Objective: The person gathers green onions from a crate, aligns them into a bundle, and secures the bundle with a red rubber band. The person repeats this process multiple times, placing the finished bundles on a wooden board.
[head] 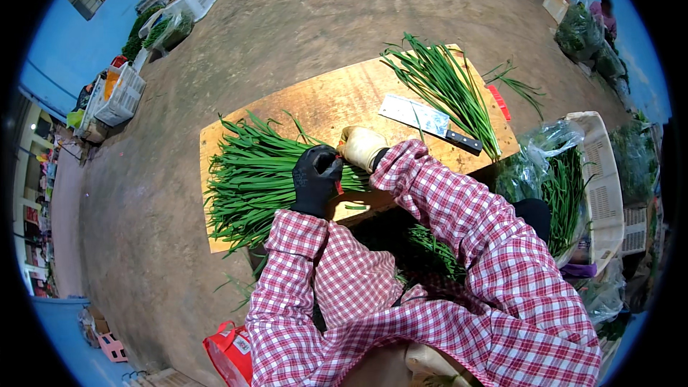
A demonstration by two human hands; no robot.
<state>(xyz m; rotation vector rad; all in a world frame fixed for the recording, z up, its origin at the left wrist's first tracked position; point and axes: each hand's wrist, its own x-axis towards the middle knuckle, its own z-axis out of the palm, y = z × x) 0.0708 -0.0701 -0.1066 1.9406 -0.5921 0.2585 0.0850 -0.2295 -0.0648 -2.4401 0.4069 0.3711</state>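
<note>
A thick bundle of green garlic chives lies across the left part of a wooden board, leaf ends fanned leftward. My left hand, in a black glove, is closed over its stem end. A narrow red tie hangs beside the fingers, around the stems. My right hand, in a cream glove, pinches another bit of the red tie just across from the left. Further right lies a cleaver with a black handle, next to a looser bunch of chives. Cut stem pieces rest near the board's front edge.
At the right, a pale plastic crate holds chives in clear plastic. A red bag stands at lower left. Stray chives extend past the board's right edge. White crates line the left wall; a person sits far right.
</note>
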